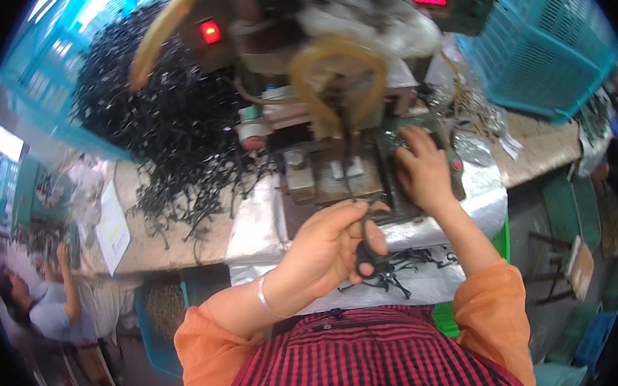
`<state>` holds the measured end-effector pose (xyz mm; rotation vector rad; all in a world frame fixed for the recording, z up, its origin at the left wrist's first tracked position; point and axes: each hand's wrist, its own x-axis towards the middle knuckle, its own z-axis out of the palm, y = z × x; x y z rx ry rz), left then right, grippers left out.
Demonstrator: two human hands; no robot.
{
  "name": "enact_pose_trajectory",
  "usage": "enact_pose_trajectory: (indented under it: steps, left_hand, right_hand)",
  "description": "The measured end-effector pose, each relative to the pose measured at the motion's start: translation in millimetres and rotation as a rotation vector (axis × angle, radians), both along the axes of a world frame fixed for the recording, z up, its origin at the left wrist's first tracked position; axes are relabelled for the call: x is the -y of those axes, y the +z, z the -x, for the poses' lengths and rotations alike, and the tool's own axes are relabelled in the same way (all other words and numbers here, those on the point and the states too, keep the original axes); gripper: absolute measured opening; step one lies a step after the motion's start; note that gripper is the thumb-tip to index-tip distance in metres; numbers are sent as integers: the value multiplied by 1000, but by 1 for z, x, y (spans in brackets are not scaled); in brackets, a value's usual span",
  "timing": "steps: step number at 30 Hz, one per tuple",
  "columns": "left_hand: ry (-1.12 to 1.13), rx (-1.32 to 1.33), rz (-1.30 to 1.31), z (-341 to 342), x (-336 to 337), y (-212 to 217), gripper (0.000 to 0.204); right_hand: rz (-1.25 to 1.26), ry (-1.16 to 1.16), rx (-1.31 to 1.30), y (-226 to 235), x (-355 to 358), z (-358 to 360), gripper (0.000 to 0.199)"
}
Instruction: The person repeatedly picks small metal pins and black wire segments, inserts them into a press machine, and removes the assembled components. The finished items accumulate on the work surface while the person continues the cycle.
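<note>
My left hand point(327, 241) is in front of the small bench press point(342, 137), thumb and forefinger pinched on a thin dark piece. Its other fingers curl around a dark strip with a black ring-shaped end point(366, 269); whether both are one cable piece is unclear. My right hand point(423, 169) rests on the dark right side of the press, fingers apart and bent over it; anything under the fingertips is hidden. Between the hands lies the metal work plate point(347, 173). Several short black cable pieces point(397, 276) lie on silver sheeting just below my left hand.
A large heap of black cable pieces point(163, 109) spills from a blue basket point(47, 107) at left. Another blue basket point(545, 52) stands far right. A yellowish hose point(170, 19) arches over the bench. A white paper point(112, 228) lies left. Another person point(47, 296) sits far left.
</note>
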<state>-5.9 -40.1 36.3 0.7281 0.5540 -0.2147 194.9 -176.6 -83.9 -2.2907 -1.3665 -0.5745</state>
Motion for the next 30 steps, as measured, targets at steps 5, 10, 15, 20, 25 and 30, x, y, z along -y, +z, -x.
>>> enact_pose_trajectory:
  steps: [5,10,15,20,25,30]
  left_hand:
    - [-115,230,46,7,-7,-20,37]
    - [382,412,-896,53,-56,-71,16]
    - [211,254,-2380,59,-160,-52,34]
    - [-31,194,-2285,41,-219,-124,30]
    - [698,283,-1663,37,-193,-126,11]
    - [947,354,-1168,34,-157,-115,12]
  right_hand:
    - [-569,-178,-417,-9,6,-4,13]
    - [-905,-206,-877,-22,36,8,12]
    - [-806,-114,-938,-3,20,7,15]
    - [-686,-147,-1020,17,-3,18,15]
    - [-699,-262,-701,2,55,29,14]
    - [-619,-63,-744,50,39,51,12]
